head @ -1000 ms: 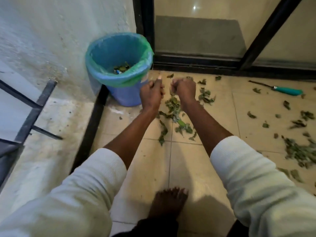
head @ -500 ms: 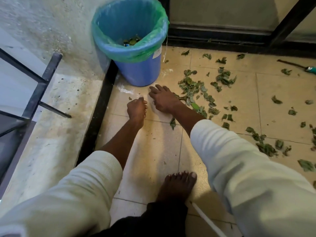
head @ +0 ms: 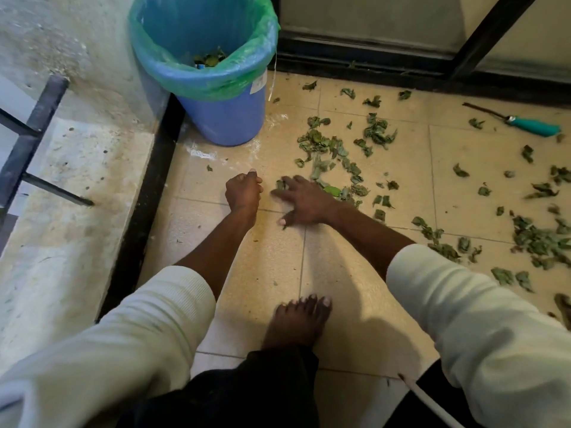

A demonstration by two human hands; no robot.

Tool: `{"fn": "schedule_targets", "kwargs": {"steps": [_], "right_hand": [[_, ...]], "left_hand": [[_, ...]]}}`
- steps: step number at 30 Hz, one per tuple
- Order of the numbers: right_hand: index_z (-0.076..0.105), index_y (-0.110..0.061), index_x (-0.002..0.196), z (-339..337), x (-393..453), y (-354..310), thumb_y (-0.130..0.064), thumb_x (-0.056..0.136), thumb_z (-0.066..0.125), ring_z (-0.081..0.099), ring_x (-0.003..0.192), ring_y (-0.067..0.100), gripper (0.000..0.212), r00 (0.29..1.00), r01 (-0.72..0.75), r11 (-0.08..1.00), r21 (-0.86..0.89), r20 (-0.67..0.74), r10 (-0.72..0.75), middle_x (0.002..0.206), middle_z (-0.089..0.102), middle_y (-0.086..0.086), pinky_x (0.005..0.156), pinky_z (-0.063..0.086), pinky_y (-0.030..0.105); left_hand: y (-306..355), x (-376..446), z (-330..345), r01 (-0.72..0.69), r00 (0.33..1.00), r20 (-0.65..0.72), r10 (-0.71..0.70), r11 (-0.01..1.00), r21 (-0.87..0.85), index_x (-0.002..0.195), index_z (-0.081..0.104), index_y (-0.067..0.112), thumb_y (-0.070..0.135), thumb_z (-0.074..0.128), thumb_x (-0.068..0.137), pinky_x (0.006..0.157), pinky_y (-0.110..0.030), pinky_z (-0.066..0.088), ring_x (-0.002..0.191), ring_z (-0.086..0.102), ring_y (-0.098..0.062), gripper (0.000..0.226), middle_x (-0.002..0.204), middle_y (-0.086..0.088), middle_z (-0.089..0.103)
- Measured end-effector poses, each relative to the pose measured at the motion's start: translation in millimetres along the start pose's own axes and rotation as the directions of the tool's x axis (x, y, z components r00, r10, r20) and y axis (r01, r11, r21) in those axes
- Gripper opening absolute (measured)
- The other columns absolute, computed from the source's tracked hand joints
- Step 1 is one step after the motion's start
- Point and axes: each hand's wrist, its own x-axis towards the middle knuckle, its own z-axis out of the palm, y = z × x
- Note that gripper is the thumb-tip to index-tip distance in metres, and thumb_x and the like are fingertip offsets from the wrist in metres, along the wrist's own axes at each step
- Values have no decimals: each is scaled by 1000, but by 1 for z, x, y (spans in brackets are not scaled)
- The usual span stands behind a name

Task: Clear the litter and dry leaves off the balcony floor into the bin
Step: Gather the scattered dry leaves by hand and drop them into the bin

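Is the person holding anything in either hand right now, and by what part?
Right hand lies spread on the floor among the leaves, gripping nothing. Left hand is curled; whether it holds anything cannot be told.

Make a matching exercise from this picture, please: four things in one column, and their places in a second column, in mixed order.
Things:
1. bin
2. teal-handled tool
3. right hand
4. bare foot

Places:
A. far right of the floor, near the door frame
B. corner by the wall
C. lower middle, on a bare tile
D. spread flat at the edge of the leaves

Pairs: 1-B, 2-A, 3-D, 4-C
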Motion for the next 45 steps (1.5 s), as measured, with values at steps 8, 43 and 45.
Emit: {"fn": "schedule_targets", "kwargs": {"steps": [8,43,45], "right_hand": [[64,-2,120,32,-44,-22,-9,99,49,60,108,33,27,918,27,997,-68,-394,-51,124,60,16,89,52,38],[58,3,128,-47,4,21,-3,91,49,52,124,36,39,847,-236,804,546,-290,446,133,56,23,100,46,41],[49,-2,136,-43,12,27,-16,93,51,40,134,38,46,904,-271,899,345,-230,361,144,45,21,107,38,48]], "left_hand": [[-17,-8,8,45,996,72,-49,998,53,74,65,13,30,57,95,41,-20,33,45,48,-12,29,61,-3,60],[0,-7,24,518,841,386,-380,771,-371,85,56,8,26,59,97,37,-18,31,52,41,-11,22,73,-2,49],[0,-8,21,528,827,420,-375,775,-348,84,57,8,22,61,95,36,-17,30,47,36,-10,19,65,-1,47]]}}
